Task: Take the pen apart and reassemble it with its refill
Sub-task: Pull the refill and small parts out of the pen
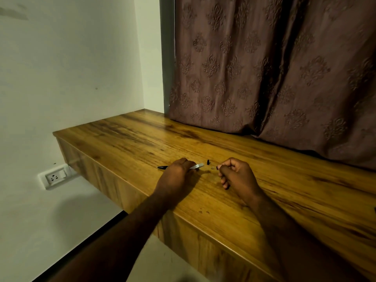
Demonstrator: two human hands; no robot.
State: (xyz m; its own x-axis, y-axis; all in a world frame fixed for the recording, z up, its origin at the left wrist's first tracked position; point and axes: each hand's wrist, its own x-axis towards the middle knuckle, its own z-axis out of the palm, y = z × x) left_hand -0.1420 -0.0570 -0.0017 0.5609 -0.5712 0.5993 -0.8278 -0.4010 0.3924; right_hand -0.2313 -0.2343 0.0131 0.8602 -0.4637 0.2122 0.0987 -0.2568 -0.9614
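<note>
Clamped down over the pen barrel [198, 165], the left hand [176, 176] has its fingers curled right around the middle of it, pinning it low against the wooden shelf [126, 143]. The dark tip pokes out to the left of the knuckles, the pale open end sticks out to the right. Over on the other side, the right hand [236, 176] is pinched shut, thumb against forefinger, on something tiny and dark; from where I stand I cannot make out what it is.

Between the two hands, a small black piece [208, 162] stands on the wood just beyond the barrel's open end, touching neither hand. A pale speck lies near it, too small to name.

This looks like the pulling-apart stage, with bits already off. To do it well, I'd say keep that barrel steady and level so nothing inside slides out and rolls, and set each loose part down close together, well back from the shelf's front edge.

As for position: the barrel sits inside the left grip, its open end pointing toward the right fingertips, near but apart.
</note>
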